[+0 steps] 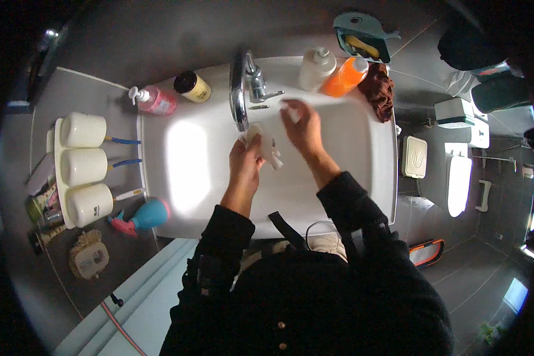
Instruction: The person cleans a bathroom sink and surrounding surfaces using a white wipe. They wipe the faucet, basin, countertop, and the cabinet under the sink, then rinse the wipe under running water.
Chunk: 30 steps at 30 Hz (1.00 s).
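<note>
Below the spout of a chrome faucet (244, 86), my left hand (245, 160) grips a crumpled white cloth or tissue (270, 153); its thin material cannot be told for certain. A loose end of it hangs over to the right of the fingers. My right hand (306, 129) is raised to the right of it, near the faucet lever (273, 95), with fingers curled. Its fingertips are blurred, so whether they pinch something small is unclear. Both hands are above a wide white washbasin (338, 187).
A pink pump bottle (158, 101) and a black-lidded jar (193, 87) stand back left. Back right are a white pump bottle (317, 71), an orange bottle (345, 78) and a brown cloth (378, 93). Wall-mounted cups (86, 167) and a blue spray bottle (149, 214) are at left.
</note>
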{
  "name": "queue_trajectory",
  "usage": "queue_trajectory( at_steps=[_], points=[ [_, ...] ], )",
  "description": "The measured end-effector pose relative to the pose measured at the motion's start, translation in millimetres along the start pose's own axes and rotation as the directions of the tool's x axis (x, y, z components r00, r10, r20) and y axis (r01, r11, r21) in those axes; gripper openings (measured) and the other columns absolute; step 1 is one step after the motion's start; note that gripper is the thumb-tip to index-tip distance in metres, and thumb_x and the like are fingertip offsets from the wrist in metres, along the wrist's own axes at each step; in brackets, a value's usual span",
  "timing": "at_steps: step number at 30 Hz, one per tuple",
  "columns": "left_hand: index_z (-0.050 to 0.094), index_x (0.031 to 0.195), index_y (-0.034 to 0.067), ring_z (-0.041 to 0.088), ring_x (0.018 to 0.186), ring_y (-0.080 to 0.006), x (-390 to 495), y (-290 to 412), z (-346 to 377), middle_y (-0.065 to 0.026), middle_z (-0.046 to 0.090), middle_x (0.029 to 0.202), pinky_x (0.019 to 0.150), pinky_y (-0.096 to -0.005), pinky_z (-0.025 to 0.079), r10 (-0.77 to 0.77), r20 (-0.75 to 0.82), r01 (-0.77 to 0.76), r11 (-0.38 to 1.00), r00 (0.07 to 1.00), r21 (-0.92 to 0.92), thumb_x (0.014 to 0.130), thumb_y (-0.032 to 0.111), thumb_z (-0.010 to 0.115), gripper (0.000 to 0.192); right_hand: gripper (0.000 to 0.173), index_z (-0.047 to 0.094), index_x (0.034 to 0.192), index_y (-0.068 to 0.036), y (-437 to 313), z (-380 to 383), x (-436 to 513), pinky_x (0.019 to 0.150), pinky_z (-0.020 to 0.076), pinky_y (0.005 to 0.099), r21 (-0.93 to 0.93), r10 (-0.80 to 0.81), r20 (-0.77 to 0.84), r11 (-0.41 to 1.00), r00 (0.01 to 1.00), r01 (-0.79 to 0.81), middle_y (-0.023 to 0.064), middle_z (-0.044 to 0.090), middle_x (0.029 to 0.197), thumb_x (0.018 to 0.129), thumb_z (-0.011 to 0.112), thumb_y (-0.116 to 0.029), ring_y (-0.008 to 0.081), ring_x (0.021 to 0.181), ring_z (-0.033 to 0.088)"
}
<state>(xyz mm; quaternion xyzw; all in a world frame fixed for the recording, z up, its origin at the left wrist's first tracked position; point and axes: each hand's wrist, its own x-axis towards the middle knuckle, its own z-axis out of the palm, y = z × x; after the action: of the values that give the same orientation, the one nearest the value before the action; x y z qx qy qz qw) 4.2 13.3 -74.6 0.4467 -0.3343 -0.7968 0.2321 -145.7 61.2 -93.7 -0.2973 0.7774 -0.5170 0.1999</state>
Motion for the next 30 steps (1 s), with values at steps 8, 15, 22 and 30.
queue_trajectory(
  at_steps=[8,15,22,30],
  points=[
    [0.051,0.124,0.005,0.054,0.106,-0.0186,6.7,4.4,-16.9,-0.0073,0.058,0.115,0.085,-0.0343,0.048,-0.014,0.018,0.017,0.983,1.0,-0.181,0.095,0.02,0.059,0.034,0.018,0.07,0.099,-0.004,10.3,17.7,46.4,0.074,0.0547,0.0351,-0.166,-0.229,0.077,0.957,0.97,0.239,0.0182,0.07,0.089,0.086,0.067,-0.015,0.0314,0.081,0.07],
    [0.051,0.125,0.004,0.056,0.103,-0.0202,2.8,1.1,-20.5,-0.0082,0.057,0.115,0.086,-0.0349,0.051,-0.093,-0.028,0.088,0.986,0.995,-0.14,0.095,0.023,0.059,0.036,0.02,0.069,0.104,-0.005,11.9,20.6,29.6,0.079,0.0535,0.036,-0.139,-0.16,0.021,0.977,0.987,0.161,0.02,0.068,0.097,0.087,0.065,-0.015,0.0332,0.087,0.068],
    [0.05,0.125,0.004,0.058,0.103,-0.0218,6.6,-7.2,-19.3,-0.0108,0.057,0.114,0.087,-0.0363,0.051,-0.15,-0.083,0.122,0.954,0.985,-0.273,0.097,0.033,0.053,0.04,0.053,0.04,0.137,-0.001,7.1,58.2,-51.7,0.101,0.0409,0.043,0.141,-0.037,-0.089,0.989,0.995,0.049,0.0248,0.052,0.126,0.093,0.058,-0.024,0.0365,0.117,0.052],
    [0.043,0.135,0.007,0.049,0.119,-0.0231,17.9,5.7,-0.9,-0.0136,0.05,0.13,0.1,-0.0392,0.042,-0.146,-0.162,0.128,0.985,0.976,-0.115,0.098,0.043,0.046,0.052,0.051,0.039,0.138,0.002,-19.8,77.9,-57.6,0.105,0.0356,0.0397,0.56,0.016,0.232,0.815,0.973,-0.148,0.0266,0.047,0.135,0.102,0.039,-0.035,0.034,0.127,0.045]
  ],
)
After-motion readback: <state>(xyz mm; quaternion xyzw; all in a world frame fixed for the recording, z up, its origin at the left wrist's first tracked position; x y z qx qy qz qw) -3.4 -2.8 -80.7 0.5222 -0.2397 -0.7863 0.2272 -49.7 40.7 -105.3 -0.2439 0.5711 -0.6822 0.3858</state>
